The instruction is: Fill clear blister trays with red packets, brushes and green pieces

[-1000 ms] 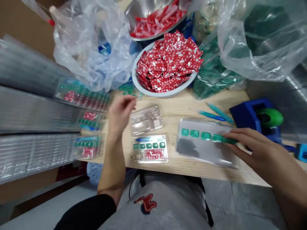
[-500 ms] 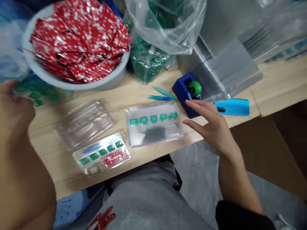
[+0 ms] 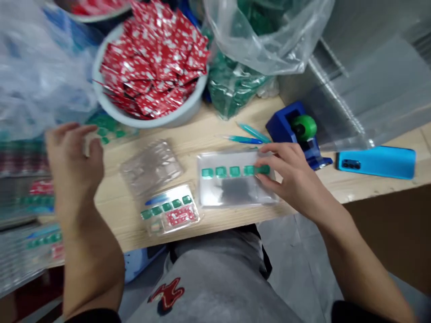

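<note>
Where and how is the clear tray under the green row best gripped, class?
Probably pinch the clear tray by its near long edge, from the near side: it lies flat, bare along that edge, with the green pieces farther back and the right hand at its right end.

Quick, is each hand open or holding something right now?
Left hand: partly open, nothing seen in its grasp.
Right hand: at the row's rightmost green piece; gripping or only touching, can't tell.

5 squares (image 3: pixel 235 171) are green, the sachets (image 3: pixel 155 63) red with white specks, the tape dispenser (image 3: pixel 280 122) dark blue.
</note>
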The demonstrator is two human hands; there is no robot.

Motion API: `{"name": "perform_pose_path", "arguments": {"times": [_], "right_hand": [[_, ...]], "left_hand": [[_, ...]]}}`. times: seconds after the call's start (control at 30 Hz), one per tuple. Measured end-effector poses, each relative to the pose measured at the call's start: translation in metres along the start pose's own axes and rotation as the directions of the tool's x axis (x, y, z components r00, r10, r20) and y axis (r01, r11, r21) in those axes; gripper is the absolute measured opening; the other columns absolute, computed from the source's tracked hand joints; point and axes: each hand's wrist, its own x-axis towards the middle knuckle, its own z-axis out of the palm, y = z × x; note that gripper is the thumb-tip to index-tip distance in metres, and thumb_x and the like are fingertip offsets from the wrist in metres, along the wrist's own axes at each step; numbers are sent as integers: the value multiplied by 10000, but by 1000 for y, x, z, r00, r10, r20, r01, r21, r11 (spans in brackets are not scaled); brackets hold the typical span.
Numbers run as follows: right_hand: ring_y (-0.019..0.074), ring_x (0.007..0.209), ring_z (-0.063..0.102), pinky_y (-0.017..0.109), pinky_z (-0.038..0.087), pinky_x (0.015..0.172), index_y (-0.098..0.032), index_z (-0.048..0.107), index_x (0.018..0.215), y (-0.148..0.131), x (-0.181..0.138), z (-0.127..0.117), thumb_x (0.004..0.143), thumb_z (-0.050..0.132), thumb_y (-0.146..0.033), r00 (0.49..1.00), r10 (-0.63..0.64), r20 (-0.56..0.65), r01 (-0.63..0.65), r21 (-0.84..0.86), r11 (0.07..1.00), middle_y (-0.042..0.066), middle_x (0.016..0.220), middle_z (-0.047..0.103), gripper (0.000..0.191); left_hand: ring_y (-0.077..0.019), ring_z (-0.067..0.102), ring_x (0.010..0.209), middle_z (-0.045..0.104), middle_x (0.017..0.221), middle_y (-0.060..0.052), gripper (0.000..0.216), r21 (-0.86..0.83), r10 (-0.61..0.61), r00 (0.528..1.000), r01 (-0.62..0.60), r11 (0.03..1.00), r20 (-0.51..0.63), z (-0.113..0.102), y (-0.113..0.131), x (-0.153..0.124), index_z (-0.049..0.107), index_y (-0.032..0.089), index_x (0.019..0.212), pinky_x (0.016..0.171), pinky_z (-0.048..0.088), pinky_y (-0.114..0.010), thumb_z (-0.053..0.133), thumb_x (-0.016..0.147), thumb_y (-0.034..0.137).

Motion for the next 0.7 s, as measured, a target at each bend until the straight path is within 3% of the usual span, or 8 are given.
{"name": "perform_pose_path", "arguments": {"times": [0.1,0.2,0.27,0.33,0.43,0.53,0.63,0.7], "right_hand": [[272,1065,576,438,504,898,-172,660,951,4,2,0,889,592,-206,999,-34,10,34,-16,999,122,1136,634,98],[267,1088,591,434,498,930,-212,670,1089,6,-2,2,890,627,-271,999,-29,-17,28,-16,999,107,1151,636,213],[273,1154,585,436,488,965,-248,599,1284,7,-8,1,872,663,-355,999,-6,-51,5,-22,1000,121,1231,614,430],[285,1202,577,444,488,976,-279,519,1392,8,-15,-2,845,678,-443,992,14,-123,-21,-61,998,142,1298,586,593],[300,1193,597,444,509,959,-291,561,1359,6,-19,-11,815,711,-439,964,-10,-266,-38,-176,984,157,1287,602,583],[297,1134,640,413,541,918,-261,636,1265,-8,-11,-20,795,750,-325,927,-70,-368,-35,-274,961,164,1238,641,487],[281,1092,667,393,551,884,-245,671,1188,-28,2,-21,811,731,-258,909,-107,-404,-24,-305,952,149,1206,670,381],[282,1087,671,398,546,886,-223,686,1145,-41,10,-16,822,711,-216,913,-123,-390,-4,-309,951,151,1187,680,323]], "left_hand": [[-294,543,1188,640,1181,-103,209,49,32,998,-30,998,-47,0,-2,-4,686,164,928,1089,377,-494,578,819,305],[-278,483,1255,579,1291,-52,296,-23,56,997,-57,998,-51,-2,-14,-10,646,210,1088,1116,352,-483,586,799,210],[-280,466,1269,557,1328,-45,400,-81,55,997,-59,995,-44,-4,-26,-15,601,227,1186,1123,344,-490,611,787,194],[-281,523,1184,617,1230,-47,252,-109,40,999,-44,993,-37,-7,-37,-20,648,218,1061,1092,371,-508,618,812,245],[-266,559,1133,642,1177,-47,180,-138,53,997,-61,989,-60,-9,-43,-23,672,217,990,1060,403,-505,537,875,246],[-260,561,1180,643,1222,-60,258,-179,96,992,-108,978,-76,-9,-32,-13,649,218,1111,1060,419,-473,536,880,208],[-241,619,1127,714,1133,-46,211,-207,173,985,-171,963,-10,-3,0,10,687,215,971,1055,434,-444,542,864,107],[-201,592,1210,664,1283,-45,459,-228,255,966,-237,944,49,7,31,29,642,187,1147,1083,420,-402,469,804,-63]]}}
